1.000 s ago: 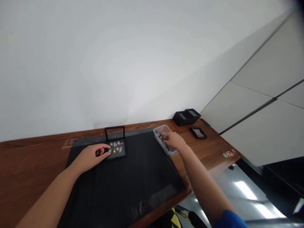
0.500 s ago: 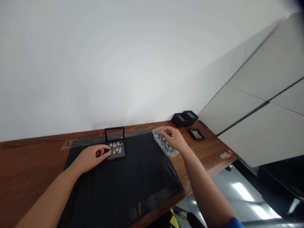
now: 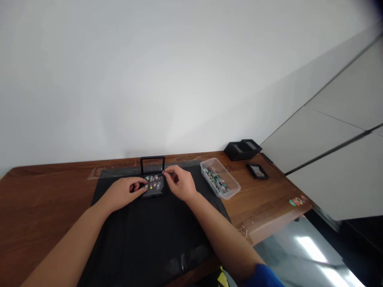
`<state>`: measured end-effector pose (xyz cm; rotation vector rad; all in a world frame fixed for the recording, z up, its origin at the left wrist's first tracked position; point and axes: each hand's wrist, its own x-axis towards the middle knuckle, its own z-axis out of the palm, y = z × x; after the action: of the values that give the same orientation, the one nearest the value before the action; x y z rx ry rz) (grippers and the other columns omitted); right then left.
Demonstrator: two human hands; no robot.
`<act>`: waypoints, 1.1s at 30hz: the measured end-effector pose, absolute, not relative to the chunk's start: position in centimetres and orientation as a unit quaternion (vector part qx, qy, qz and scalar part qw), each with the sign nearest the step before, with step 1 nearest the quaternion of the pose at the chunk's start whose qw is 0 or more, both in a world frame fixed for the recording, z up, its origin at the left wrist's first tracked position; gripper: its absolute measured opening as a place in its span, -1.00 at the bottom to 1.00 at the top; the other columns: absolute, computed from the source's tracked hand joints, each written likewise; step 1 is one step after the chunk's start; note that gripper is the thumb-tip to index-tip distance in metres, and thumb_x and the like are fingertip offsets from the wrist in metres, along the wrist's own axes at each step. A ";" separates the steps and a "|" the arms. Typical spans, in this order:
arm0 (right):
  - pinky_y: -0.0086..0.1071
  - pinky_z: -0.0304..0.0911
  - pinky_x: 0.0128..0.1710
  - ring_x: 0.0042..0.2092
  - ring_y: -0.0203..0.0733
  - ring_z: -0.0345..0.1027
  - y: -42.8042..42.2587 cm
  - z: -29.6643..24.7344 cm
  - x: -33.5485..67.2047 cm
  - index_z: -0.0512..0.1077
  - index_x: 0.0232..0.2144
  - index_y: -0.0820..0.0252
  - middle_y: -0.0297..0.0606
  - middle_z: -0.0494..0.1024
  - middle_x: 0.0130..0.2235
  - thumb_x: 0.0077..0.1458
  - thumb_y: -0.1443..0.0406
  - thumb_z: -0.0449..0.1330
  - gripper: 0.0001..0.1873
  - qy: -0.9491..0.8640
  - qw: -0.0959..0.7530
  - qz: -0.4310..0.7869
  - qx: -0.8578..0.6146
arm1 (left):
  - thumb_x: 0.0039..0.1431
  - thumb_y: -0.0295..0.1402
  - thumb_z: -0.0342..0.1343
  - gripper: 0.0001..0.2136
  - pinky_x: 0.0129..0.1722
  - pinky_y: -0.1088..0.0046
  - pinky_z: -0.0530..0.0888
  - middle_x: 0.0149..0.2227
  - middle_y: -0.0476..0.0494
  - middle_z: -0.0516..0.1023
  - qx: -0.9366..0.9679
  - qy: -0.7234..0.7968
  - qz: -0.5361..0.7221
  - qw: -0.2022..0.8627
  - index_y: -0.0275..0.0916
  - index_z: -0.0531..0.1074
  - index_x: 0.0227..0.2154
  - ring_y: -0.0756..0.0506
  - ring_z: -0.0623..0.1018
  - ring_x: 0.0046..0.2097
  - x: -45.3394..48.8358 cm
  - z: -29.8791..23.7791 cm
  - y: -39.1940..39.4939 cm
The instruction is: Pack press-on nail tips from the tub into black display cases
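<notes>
The open black case (image 3: 153, 195) lies on the black mat (image 3: 149, 233) near the mat's far edge, its lid (image 3: 152, 158) standing up along the 12 o'clock side, so the open side faces 6 o'clock, toward the person. The base looks nearly square and has no clear long axis; the upright frame of the lid runs from 9 to 3. Small decorated pieces (image 3: 154, 185) sit in the base in two rough rows, the longer ones in the near row pointing about 1 o'clock.

The left hand (image 3: 123, 194) comes in from 8 o'clock, its thumb and forefinger at the case's left side, tips slightly parted; whether they grip anything I cannot tell. The right hand (image 3: 181, 185), on the 3 o'clock side, pinches a tiny piece (image 3: 163, 172) between thumb and forefinger at the case's 1 o'clock corner; its shape is too small to make out.

At 3 o'clock from the case, well beyond the right hand, a clear tub (image 3: 230, 194) of similar pieces has its long axis running from 11 to 5. Past it on the wooden table (image 3: 54, 195) are black boxes (image 3: 243, 150) at 1 o'clock and a second black case (image 3: 257, 171) between 2 and 3.
</notes>
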<state>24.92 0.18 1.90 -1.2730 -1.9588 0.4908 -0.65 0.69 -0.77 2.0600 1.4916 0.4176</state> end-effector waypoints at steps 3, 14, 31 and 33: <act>-0.46 0.33 -0.34 -0.44 -0.33 0.43 -0.2 1.0 25.1 0.44 0.04 0.13 -0.27 0.67 -0.20 0.29 0.16 0.12 -0.66 -0.752 0.381 0.190 -0.503 | 0.19 0.05 0.08 -0.59 -0.41 0.43 0.26 -0.45 -0.01 0.50 0.766 0.558 0.152 0.281 -0.08 0.63 -0.11 -0.10 0.43 -0.42 -0.6 -0.8 0.7; -0.44 0.40 -0.16 -0.27 -0.28 0.52 -0.4 -0.1 25.2 0.55 -0.05 0.06 -0.27 0.68 -0.12 0.35 0.23 0.08 -0.73 -0.795 0.350 0.199 -0.453 | 0.20 0.06 0.08 -0.58 -0.41 0.43 0.26 -0.45 0.00 0.50 0.767 0.559 0.154 0.275 -0.08 0.62 -0.11 -0.09 0.43 -0.41 -0.7 -1.0 0.7; -0.40 0.41 -0.26 -0.33 -0.27 0.50 -0.7 3.2 27.5 0.56 -0.14 0.11 -0.23 0.69 -0.18 0.30 0.24 0.15 -0.81 -0.735 0.449 0.152 -0.484 | 0.21 0.02 0.08 -0.62 -0.37 0.42 0.26 -0.43 0.02 0.49 0.767 0.559 0.143 0.279 -0.07 0.61 -0.10 -0.08 0.42 -0.39 -0.7 -0.9 0.7; -0.40 0.41 -0.32 -0.38 -0.28 0.48 -1.0 4.5 28.4 0.54 -0.14 0.12 -0.22 0.69 -0.22 0.27 0.23 0.20 -0.83 -0.690 0.499 0.173 -0.495 | 0.21 0.02 0.08 -0.62 -0.38 0.42 0.26 -0.43 0.02 0.49 0.766 0.559 0.143 0.283 -0.07 0.61 -0.11 -0.08 0.42 -0.40 -0.6 -0.7 0.7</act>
<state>28.45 -0.95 4.45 -1.1967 -1.6696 0.4184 -0.65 0.66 -0.71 2.0518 1.4969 0.3824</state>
